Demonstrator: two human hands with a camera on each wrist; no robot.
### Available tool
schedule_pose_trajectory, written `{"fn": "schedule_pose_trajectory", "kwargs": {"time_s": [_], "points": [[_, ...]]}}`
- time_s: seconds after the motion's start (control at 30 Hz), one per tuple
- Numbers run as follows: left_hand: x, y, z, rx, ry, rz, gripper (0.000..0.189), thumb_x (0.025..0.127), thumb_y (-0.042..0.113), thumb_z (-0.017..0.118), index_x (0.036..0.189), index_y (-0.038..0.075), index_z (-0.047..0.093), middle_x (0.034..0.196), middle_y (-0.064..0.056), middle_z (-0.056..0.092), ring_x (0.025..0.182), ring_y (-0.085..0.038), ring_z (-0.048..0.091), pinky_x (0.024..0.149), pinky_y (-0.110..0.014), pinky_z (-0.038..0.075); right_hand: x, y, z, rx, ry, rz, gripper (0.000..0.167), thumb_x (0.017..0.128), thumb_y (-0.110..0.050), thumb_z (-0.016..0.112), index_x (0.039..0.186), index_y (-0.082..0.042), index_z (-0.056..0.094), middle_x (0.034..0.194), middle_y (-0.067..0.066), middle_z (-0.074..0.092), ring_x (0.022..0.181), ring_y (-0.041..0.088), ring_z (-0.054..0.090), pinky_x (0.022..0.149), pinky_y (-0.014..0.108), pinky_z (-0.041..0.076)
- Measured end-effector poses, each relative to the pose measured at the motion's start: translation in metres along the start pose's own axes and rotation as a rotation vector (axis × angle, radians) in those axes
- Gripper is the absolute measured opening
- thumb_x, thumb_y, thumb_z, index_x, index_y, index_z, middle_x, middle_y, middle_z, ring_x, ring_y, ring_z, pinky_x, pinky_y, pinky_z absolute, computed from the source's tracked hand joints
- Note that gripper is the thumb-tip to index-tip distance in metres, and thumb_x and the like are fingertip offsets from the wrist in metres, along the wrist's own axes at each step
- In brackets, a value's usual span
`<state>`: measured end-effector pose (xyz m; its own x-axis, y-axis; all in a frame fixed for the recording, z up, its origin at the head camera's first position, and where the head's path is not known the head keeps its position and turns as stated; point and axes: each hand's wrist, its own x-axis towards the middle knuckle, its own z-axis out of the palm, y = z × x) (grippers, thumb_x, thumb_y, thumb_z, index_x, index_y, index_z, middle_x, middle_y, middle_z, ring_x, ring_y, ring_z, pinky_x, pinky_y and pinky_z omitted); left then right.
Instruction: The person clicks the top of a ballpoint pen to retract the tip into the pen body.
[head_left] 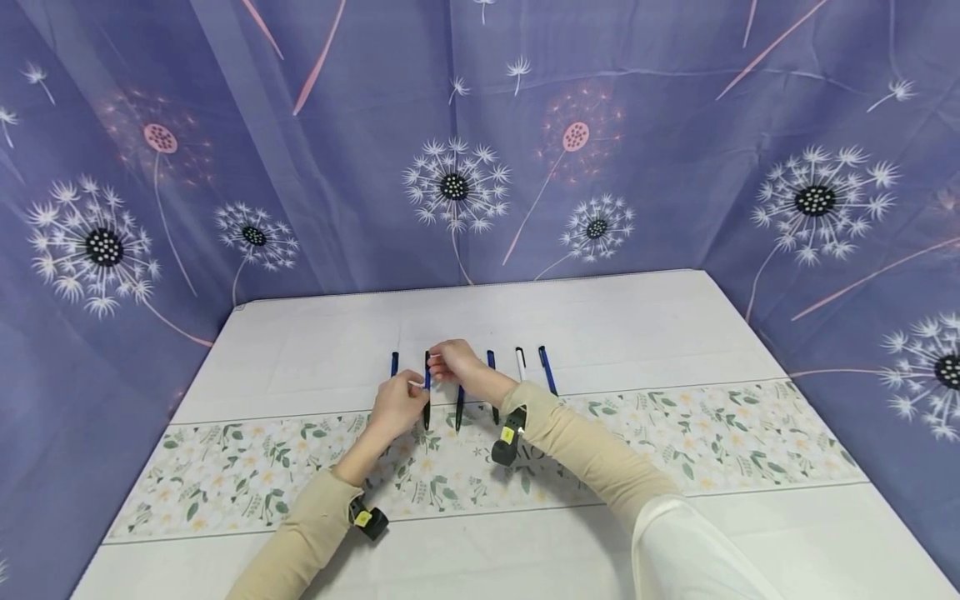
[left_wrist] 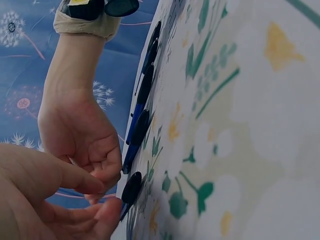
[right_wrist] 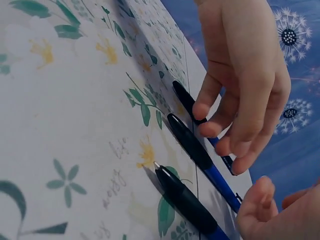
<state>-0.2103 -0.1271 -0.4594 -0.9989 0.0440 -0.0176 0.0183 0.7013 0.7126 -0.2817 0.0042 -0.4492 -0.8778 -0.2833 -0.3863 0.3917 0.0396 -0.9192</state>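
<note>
Several ballpoint pens lie side by side on the white table cover. My left hand (head_left: 400,406) is beside a blue pen with a black grip (head_left: 427,412), its fingertips right at the barrel. Across that pen's far end, my right hand (head_left: 459,363) reaches in with loosely bent fingers. In the left wrist view, the left thumb and fingers stand apart, and the black grip (left_wrist: 131,186) shows just beyond them. In the right wrist view, the left fingertips (right_wrist: 207,130) overlap the pen. The right hand covers part of another blue pen (head_left: 460,410).
Left of the hands is a blue pen (head_left: 394,363), partly hidden. To the right lie a blue pen (head_left: 491,360), a white pen (head_left: 521,362) and another blue pen (head_left: 548,372). A floral band (head_left: 712,450) crosses the cover. Purple curtain (head_left: 360,167) surrounds the table's back and sides.
</note>
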Motion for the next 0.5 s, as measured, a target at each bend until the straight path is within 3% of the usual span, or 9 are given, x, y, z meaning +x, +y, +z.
{"fn": "schedule_pose_trajectory", "kwargs": {"time_s": [0.37, 0.5], "points": [[0.0067, -0.0016, 0.0024, -0.161, 0.036, -0.015, 0.021, 0.098, 0.014, 0.054, 0.105, -0.001, 0.067, 0.083, -0.014, 0.068, 0.062, -0.014, 0.061, 0.051, -0.022, 0.048, 0.003, 0.0004, -0.0055, 0.18, -0.026, 0.037, 0.035, 0.102, -0.011, 0.029, 0.123, 0.008, 0.048, 0.068, -0.002, 0.051, 0.052, 0.005, 0.043, 0.046, 0.014, 0.036], [0.0096, 0.0002, 0.0043, -0.258, -0.002, -0.019, 0.021, 0.099, 0.013, 0.052, 0.104, -0.002, 0.067, 0.081, -0.016, 0.067, 0.062, -0.015, 0.061, 0.053, -0.022, 0.05, 0.003, -0.0003, -0.0087, 0.231, -0.034, 0.036, 0.037, 0.102, -0.012, 0.028, 0.128, 0.009, 0.045, 0.066, -0.002, 0.05, 0.05, 0.004, 0.043, 0.044, 0.013, 0.036]]}}
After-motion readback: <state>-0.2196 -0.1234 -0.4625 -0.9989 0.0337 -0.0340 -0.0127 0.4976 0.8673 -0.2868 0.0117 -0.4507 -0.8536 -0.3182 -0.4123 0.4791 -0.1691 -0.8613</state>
